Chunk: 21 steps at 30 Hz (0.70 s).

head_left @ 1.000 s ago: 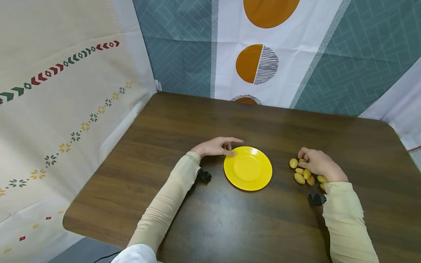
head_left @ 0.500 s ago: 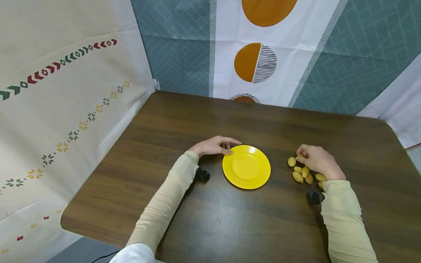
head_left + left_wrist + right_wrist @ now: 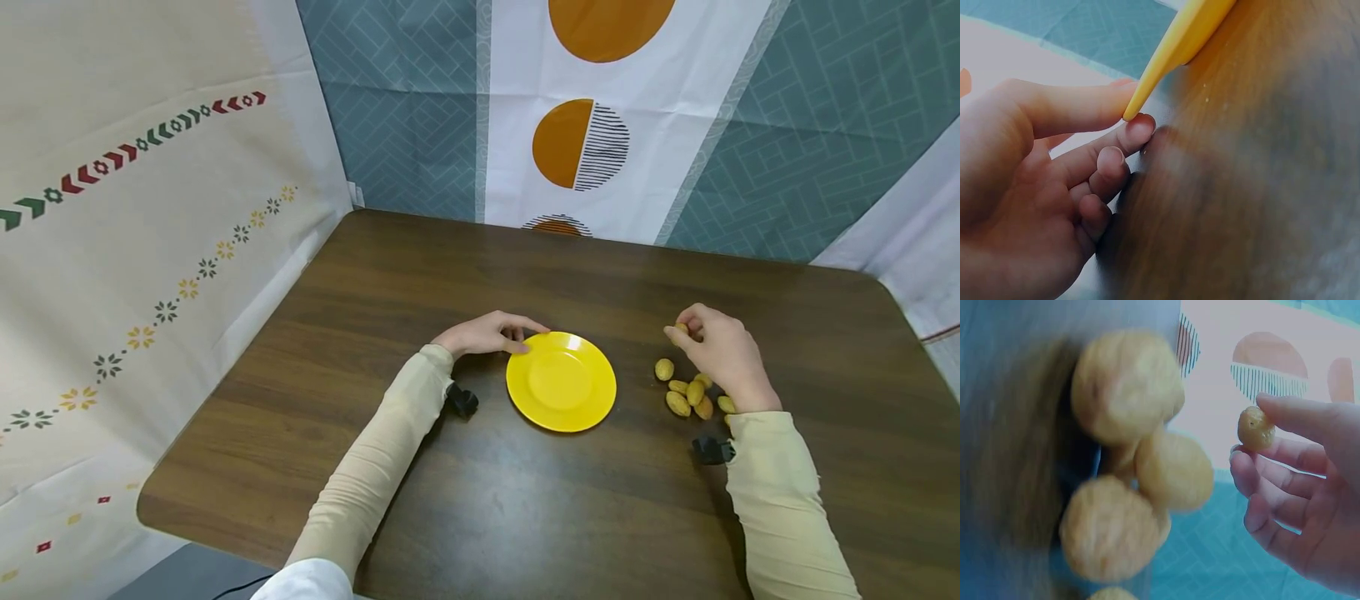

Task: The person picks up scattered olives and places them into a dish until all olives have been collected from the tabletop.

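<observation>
One yellow plate (image 3: 561, 383), two hands on the job, nine yellow-brown lumps (image 3: 677, 404)

Starting with the head view: one plate, sitting mid-frame on the brown table (image 3: 465, 275). The lumps look kind of nut-like, and I count eight on the table at centre right, a couple partly tucked behind the wrist, plus a ninth up in the fingers. The left hand (image 3: 487, 335) is at the plate's upper left, thumb on the rim, index finger stretched along the back edge. The right hand (image 3: 726, 343), just above the pile, has thumb and finger pinched on one lump (image 3: 681, 328). Two beige sleeves, each with a black wrist mount (image 3: 461, 402).

Left wrist view: the plate's rim comes down from top centre, its tip right between the thumb and a curled fingertip. Pretty narrow grip, and I can see three fingertips bent below the thumb.

Right wrist view: four lumps show at centre left, all blurry, with bits of others behind. Over at the right, the held lump is squeezed between thumb and finger, well apart from the rest, the other fingers loosely curled under it.
</observation>
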Each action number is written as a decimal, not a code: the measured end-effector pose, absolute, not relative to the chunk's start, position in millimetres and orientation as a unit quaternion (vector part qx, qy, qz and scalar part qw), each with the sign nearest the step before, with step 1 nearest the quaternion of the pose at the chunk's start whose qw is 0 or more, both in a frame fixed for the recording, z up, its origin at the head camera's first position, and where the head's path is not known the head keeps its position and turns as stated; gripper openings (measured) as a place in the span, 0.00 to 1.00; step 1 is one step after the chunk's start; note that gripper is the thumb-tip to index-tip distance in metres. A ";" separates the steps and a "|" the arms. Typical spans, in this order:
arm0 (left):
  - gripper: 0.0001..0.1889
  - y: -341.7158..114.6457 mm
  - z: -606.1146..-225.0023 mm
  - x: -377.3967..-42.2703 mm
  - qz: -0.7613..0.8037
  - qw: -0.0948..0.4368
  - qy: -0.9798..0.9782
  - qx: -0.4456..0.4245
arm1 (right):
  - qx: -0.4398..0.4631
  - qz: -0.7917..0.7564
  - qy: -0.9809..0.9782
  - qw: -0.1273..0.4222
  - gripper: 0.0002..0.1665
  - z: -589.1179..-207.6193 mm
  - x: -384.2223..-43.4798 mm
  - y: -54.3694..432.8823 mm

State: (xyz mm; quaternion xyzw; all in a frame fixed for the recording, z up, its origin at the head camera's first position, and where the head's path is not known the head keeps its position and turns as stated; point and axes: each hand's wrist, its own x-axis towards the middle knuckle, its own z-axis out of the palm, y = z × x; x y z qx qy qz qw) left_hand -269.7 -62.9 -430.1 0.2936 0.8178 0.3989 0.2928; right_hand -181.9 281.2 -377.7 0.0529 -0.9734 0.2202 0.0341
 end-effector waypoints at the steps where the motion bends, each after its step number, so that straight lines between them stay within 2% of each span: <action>1: 0.23 -62.7 -430.1 -269.9 0.398 0.292 0.819 0.293 | 0.055 0.221 -0.973 0.039 0.19 -377.2 -181.9 278.2; 7: 0.22 -62.0 -429.0 -270.7 0.399 0.286 0.821 0.290 | 0.076 0.231 -0.968 0.056 0.17 -373.3 -181.3 257.5; 14: 0.22 -61.8 -428.5 -268.4 0.398 0.292 0.820 0.289 | 0.092 0.256 -0.962 0.038 0.21 -369.5 -176.0 235.8; 21: 0.22 -61.1 -428.1 -268.1 0.399 0.294 0.820 0.286 | 0.130 0.263 -0.955 0.049 0.13 -369.6 -172.0 214.9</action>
